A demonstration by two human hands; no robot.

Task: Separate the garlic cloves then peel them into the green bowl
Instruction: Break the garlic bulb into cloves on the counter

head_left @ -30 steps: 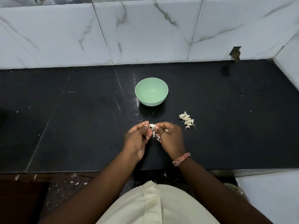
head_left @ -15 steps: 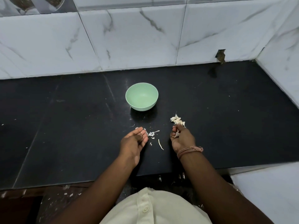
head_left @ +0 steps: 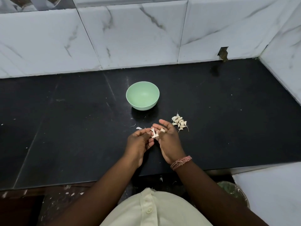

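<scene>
My right hand (head_left: 167, 141) has returned from the clove pile (head_left: 179, 123) to meet my left hand (head_left: 140, 141), both apparently pinching one garlic clove (head_left: 154, 133) near the counter's (head_left: 65, 128) front edge; strip skin first, then drop it into the green bowl (head_left: 142, 95).

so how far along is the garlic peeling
Separating looks done: loose cloves sit in a pile right of the bowl. Now both hands, left and right, work one clove. The bowl looks empty, so nearly all peeling remains.
</scene>
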